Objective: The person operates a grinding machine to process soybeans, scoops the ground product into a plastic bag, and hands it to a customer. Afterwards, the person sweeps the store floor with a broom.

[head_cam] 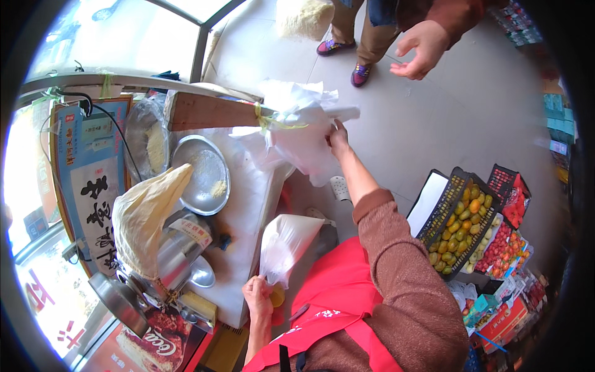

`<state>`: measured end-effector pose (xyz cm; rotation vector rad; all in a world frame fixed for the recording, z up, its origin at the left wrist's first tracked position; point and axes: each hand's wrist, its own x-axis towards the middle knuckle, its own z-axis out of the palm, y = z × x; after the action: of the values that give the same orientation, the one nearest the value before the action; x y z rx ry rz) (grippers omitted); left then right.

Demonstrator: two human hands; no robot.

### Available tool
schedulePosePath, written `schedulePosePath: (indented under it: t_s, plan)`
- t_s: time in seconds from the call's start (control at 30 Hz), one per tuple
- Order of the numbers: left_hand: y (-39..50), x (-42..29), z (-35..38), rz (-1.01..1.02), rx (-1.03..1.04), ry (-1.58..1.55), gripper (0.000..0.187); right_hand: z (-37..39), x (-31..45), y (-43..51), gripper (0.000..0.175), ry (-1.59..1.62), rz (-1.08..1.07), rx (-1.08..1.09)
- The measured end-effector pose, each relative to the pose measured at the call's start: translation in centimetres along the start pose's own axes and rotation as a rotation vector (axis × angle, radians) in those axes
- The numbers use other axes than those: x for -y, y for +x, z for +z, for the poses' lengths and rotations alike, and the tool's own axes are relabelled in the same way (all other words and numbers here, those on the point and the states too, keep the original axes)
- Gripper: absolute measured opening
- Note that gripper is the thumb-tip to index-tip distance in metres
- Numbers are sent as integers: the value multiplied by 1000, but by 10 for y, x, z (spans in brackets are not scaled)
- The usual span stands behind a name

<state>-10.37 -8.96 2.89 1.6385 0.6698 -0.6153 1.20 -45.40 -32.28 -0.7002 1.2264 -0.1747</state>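
Observation:
My left hand [257, 294] grips the gathered neck of a clear plastic bag [287, 244] with pale contents, beside the counter's front edge. Reaching forward, my right hand [338, 139] has its fingers closed on the edge of a bunch of thin white plastic bags [302, 135]. These bags hang at the end of a wooden board [214, 111], where a yellow-green tie [261, 118] is wrapped. On the counter [246, 195], a steel bowl [204, 162] holds a little pale crumbly meal [218, 188].
Left of me stands a steel machine [179, 249] with a cloth sleeve [144, 218]. Another person's hand [420, 51] is ahead, near a bag of pale meal [304, 18]. A black crate of fruit [460, 223] stands right. A steel scoop [202, 272] lies by the machine.

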Motion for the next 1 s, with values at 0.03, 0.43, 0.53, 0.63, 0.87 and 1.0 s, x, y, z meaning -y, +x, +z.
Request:
schedulePosePath:
  t_s: [0.03, 0.43, 0.53, 0.63, 0.87, 1.0]
  plan:
    - [-1, 1, -1, 11, 8, 3, 32, 9, 4, 5, 30, -80, -60, 93]
    - [1, 8, -3, -30, 1, -21, 33, -22, 26, 7, 12, -358, -273, -138]
    - [1, 7, 0, -13, 21, -36, 33, -95, 16, 25, 17, -156, -195, -211]
    - [0, 2, 6, -59, 72, -18, 33, -196, 2, 40, 11, 104, -170, -700]
    - [-8, -11, 41, 8, 192, 165, 34, -376, -5, -77, 29, -155, -282, -1164]
    - [-19, -21, 55, 31, 306, 178, 34, -383, 20, -161, 28, 291, -313, -695]
